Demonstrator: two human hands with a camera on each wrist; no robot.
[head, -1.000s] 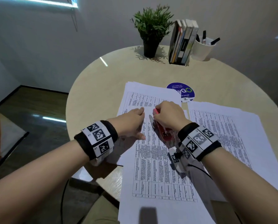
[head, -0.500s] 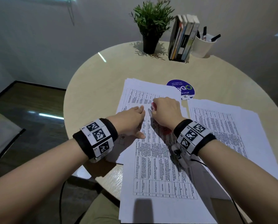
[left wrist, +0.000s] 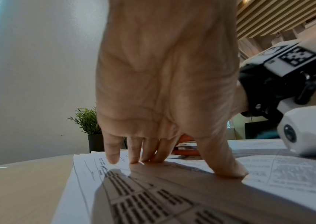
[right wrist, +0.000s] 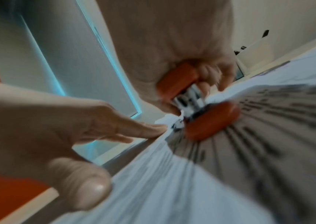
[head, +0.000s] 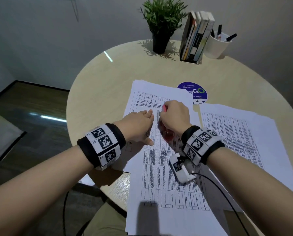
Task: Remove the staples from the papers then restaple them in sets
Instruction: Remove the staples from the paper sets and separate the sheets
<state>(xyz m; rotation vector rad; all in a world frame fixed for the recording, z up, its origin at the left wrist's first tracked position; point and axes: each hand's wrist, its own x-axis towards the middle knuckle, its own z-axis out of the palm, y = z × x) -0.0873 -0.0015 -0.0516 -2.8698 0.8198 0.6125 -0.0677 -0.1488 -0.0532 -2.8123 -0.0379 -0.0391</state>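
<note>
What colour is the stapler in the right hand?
Red-orange stapler with silver metal, clearest in the right wrist view.

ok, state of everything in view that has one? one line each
left hand: flat, fingers straight, pressing on the front paper set
right hand: gripping the red stapler
red stapler: base on the paper, jaw part open, at the sheet's corner
front paper set: flat, lapping over the table's near edge
right paper stack: flat, untouched
books: upright in the holder
pen cup: upright, pens inside
plant: upright
</note>
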